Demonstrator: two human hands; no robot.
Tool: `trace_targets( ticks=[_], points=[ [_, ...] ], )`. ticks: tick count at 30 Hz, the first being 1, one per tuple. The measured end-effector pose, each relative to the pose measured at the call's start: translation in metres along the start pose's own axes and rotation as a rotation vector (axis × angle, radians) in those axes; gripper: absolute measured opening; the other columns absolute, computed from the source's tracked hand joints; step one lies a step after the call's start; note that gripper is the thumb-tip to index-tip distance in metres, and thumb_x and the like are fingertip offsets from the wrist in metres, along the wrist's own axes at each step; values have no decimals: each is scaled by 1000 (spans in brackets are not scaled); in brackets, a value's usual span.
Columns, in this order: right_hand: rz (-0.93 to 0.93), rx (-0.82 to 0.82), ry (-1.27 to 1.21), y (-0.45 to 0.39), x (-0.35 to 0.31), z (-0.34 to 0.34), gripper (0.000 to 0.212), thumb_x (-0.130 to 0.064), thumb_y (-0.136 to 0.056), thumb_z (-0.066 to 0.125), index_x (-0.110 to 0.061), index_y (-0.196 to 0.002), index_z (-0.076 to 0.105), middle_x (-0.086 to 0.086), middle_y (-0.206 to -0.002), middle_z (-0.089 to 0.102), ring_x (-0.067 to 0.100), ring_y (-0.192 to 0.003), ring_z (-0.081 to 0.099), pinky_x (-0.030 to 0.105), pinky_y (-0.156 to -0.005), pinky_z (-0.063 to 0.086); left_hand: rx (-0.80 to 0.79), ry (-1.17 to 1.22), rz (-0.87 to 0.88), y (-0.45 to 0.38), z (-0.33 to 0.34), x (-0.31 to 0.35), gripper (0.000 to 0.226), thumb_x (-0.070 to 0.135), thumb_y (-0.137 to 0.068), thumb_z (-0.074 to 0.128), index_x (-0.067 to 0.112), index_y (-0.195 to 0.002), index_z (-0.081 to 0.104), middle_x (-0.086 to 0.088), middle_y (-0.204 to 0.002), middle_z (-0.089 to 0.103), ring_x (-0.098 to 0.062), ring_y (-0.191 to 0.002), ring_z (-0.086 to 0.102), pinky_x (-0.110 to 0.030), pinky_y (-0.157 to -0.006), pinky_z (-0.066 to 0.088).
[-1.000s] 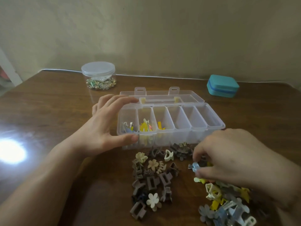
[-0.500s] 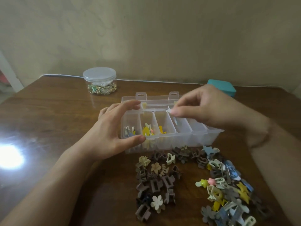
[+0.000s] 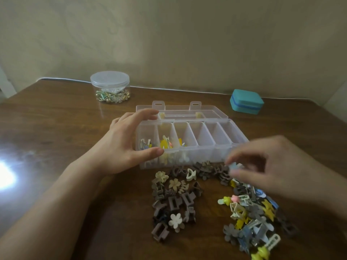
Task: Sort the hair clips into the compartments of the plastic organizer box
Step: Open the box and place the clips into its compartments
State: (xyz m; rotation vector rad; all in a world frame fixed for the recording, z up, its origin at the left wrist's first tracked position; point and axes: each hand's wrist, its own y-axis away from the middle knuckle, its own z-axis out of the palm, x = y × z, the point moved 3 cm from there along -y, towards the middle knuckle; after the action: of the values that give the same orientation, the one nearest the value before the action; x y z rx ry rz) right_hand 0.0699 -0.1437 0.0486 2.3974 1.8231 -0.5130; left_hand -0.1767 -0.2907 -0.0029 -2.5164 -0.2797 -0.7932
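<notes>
The clear plastic organizer box [image 3: 223, 146] stands open at the table's middle, lid folded back. Its three leftmost compartments hold several clips [image 3: 165, 144]; the others look bare. My left hand [image 3: 124, 147] clasps the box's left end, thumb on the front rim, fingers over the back. My right hand [image 3: 272, 167] hovers blurred in front of the box's right end, its thumb and forefinger pinched on a light blue hair clip [image 3: 233, 166]. A brown and cream clip pile [image 3: 174, 201] lies in front of the box. A mixed coloured clip pile [image 3: 251, 220] lies under my right hand.
A clear round jar [image 3: 110, 87] with small trinkets stands at the back left. A teal case [image 3: 247, 104] sits at the back right near the wall. A bright glare spot [image 3: 5, 175] marks the wooden table [image 3: 56, 128] at the left.
My right hand has come down from above the box's middle compartments to the coloured pile and pinched a light blue clip. My left hand keeps its hold on the box.
</notes>
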Motion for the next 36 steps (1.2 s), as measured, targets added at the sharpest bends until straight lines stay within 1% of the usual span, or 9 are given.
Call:
trace_targets(
  ticks=[3, 7, 11, 18, 23, 26, 30, 34, 36],
  points=[
    [-38, -22, 100, 44, -5, 12, 14, -50, -81, 56, -50, -93, 62, -32, -81, 55, -12, -79, 56, 6, -55, 41, -3, 2, -1, 0, 0, -1, 81, 70, -69, 59, 32, -139, 43, 18, -130, 51, -9, -128, 43, -54, -108, 32],
    [-105, 81, 33, 90, 0, 29, 26, -36, -74, 67, -43, -98, 65, -24, -100, 56, 6, -87, 58, 22, -59, 49, -4, 22, -7, 0, 1, -2, 81, 71, -68, 60, 33, -138, 44, 16, -129, 53, -12, -127, 44, -55, -106, 35],
    [-81, 108, 50, 112, 4, 43, 20, -46, -78, 66, -45, -98, 65, -26, -107, 56, 6, -94, 57, 22, -66, 50, -1, 32, -17, -1, 2, -4, 82, 71, -68, 61, 34, -138, 43, 15, -131, 53, -14, -129, 44, -55, -107, 35],
    [-84, 221, 107, 106, 6, 49, 13, -50, -84, 57, -41, -86, 67, -28, -106, 55, 5, -95, 49, 17, -70, 43, -6, 43, -29, -1, 2, -8, 81, 72, -67, 61, 38, -137, 43, 15, -132, 52, -16, -129, 43, -55, -106, 36],
    [35, 300, -189, 69, 5, 28, 14, -51, -80, 65, -40, -89, 68, -23, -98, 65, 1, -93, 60, 11, -75, 45, 2, 39, -12, -1, 1, -6, 83, 71, -67, 62, 32, -138, 44, 17, -130, 52, -13, -128, 43, -54, -107, 35],
    [93, 430, -287, 22, -4, 19, 11, -44, -79, 69, -41, -89, 66, -24, -94, 64, -4, -82, 61, 5, -65, 46, 4, 33, -3, 0, 0, -4, 83, 70, -67, 62, 31, -138, 44, 20, -129, 51, -9, -127, 43, -53, -108, 34],
    [125, 480, -221, -50, -18, 21, 11, -30, -81, 73, -32, -80, 63, -14, -75, 63, 8, -63, 57, 19, -50, 46, -16, 25, 2, -1, -1, -4, 82, 70, -67, 62, 33, -138, 43, 21, -129, 51, -8, -127, 42, -53, -108, 33],
    [109, 335, -95, -79, -19, 39, 19, -44, -89, 60, -27, -83, 66, -14, -78, 63, 0, -69, 52, 21, -61, 41, -17, 19, -4, -1, -1, -6, 84, 71, -67, 62, 34, -139, 41, 20, -130, 52, -7, -127, 42, -53, -109, 33],
    [41, 390, -87, -67, -18, 38, 27, -44, -92, 51, -25, -86, 68, -13, -83, 64, 3, -79, 52, 28, -69, 44, -22, 16, -8, -1, -2, -6, 85, 72, -67, 62, 34, -140, 40, 18, -132, 52, -7, -127, 41, -52, -109, 32]
  ],
)
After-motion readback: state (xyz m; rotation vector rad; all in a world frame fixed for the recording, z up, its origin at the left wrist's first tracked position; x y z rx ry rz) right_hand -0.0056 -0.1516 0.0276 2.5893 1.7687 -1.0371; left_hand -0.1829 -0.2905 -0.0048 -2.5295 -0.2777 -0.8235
